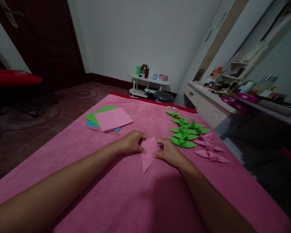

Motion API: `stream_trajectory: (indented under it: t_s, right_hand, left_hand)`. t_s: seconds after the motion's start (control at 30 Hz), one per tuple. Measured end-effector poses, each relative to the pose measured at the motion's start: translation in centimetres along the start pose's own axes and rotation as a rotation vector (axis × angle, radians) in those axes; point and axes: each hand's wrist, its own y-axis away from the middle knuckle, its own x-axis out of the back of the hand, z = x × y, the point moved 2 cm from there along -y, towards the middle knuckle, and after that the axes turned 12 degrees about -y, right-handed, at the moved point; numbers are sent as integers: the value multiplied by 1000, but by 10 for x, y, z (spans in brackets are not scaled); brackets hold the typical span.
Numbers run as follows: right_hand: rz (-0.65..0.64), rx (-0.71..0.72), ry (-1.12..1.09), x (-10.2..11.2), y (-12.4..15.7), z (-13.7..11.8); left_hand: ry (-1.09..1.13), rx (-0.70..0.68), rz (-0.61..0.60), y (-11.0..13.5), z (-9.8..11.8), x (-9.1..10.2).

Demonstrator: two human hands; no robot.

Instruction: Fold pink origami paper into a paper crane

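Note:
A partly folded piece of pink origami paper [149,149] is held between my two hands, just above or on the pink cloth, with a pointed end toward me. My left hand [134,142] grips its left edge, the thumb on top and the other fingers curled at the far side. On the right edge, my right hand [168,151] pinches it with the thumb near the lower fold. Right of my hands lie several folded green paper cranes [183,131] in rows, and beside them a few pink paper cranes [212,156].
A stack of square paper sheets [114,119], pink over green and blue, lies at the left of the pink-covered table [106,197]. Beyond its far edge stand a small white shelf [147,79] and a round dark stool [164,95]. A cluttered dresser [208,106] is at the right.

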Motion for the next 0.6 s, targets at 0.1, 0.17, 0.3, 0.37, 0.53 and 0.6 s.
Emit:
stream_trajectory:
  t_s: [0.1, 0.17, 0.3, 0.37, 0.53, 0.6]
  right_hand:
    - [34, -23, 130, 9, 1, 2]
    - [38, -20, 193, 13, 1, 3]
    - [32, 2, 283, 12, 3, 2]
    - [54, 2, 311, 9, 4, 4]
    - [103, 7, 339, 3, 5, 7]
    - [105, 11, 362, 0, 5, 7]
  left_hand:
    - [56, 34, -31, -1, 1, 0]
    - [85, 46, -48, -1, 3, 1]
    - [105, 32, -18, 1, 5, 1]
    - [99, 24, 5, 4, 4, 0]
    - [81, 28, 73, 8, 5, 1]
    - [107, 59, 118, 9, 7, 3]
